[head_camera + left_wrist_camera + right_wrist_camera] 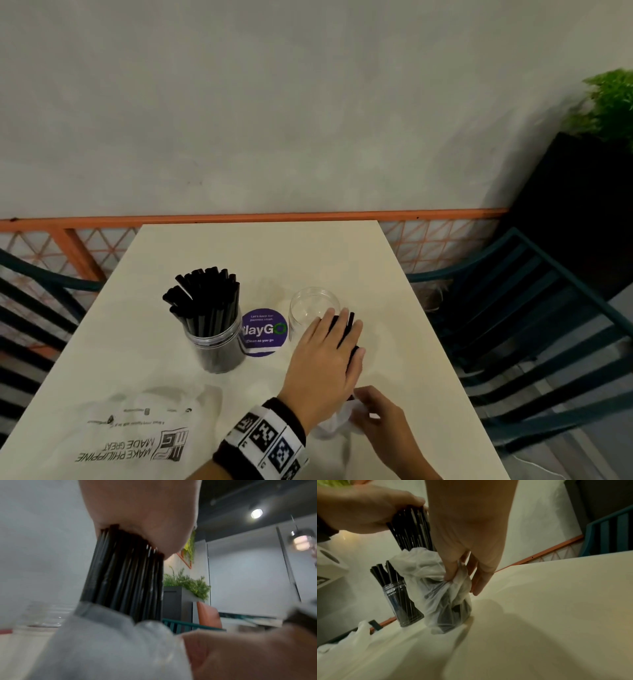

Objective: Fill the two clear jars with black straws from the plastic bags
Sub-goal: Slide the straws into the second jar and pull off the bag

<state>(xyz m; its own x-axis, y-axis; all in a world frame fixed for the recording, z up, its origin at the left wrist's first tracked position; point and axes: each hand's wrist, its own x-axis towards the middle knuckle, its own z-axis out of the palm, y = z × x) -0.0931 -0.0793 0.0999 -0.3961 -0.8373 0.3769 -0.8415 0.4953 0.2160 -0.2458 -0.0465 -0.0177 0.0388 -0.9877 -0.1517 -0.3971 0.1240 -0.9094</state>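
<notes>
My left hand (342,330) grips the upper part of a bundle of black straws (346,325), just right of an empty clear jar (313,308). The bundle's lower end stands in a thin white plastic bag (440,601) on the cream table (394,342). My right hand (453,577) pinches the bag's crumpled side between thumb and fingers. In the left wrist view the straws (126,574) run from my palm down into the bag (106,642). A second clear jar (215,339), packed with black straws, stands to the left.
An empty printed plastic bag (137,435) lies flat at the table's near left. A round purple sticker (263,332) sits between the jars. Teal slatted chairs (548,308) flank the table, and a dark planter (582,205) stands at the back right by the wall.
</notes>
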